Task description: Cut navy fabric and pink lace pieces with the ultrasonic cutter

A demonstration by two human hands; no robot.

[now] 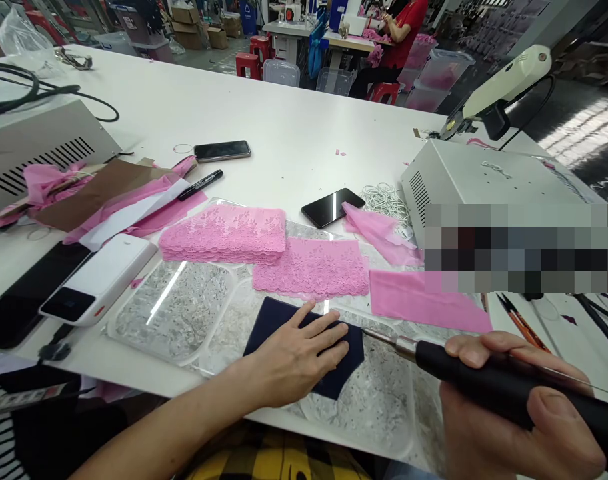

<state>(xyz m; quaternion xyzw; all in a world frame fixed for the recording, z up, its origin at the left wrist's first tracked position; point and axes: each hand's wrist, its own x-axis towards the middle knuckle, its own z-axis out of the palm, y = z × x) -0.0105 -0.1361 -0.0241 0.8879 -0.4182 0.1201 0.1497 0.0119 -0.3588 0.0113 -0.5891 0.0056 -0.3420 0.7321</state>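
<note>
Navy cloth (289,327) lies at lower centre of the frame, pinned flat under my left hand (297,357), fingers spread and pressing down. My right hand (514,413), lower right, has its grip wrapped tight round a black cutting tool (484,380) — its long axis runs leftward, the metal tip (379,335) meeting the cloth's right edge just beside my left fingertips. Beyond, mid-frame, pink lace pieces (264,247) rest on the white worktop (284,127) — two phones (333,206) farther up.
</note>
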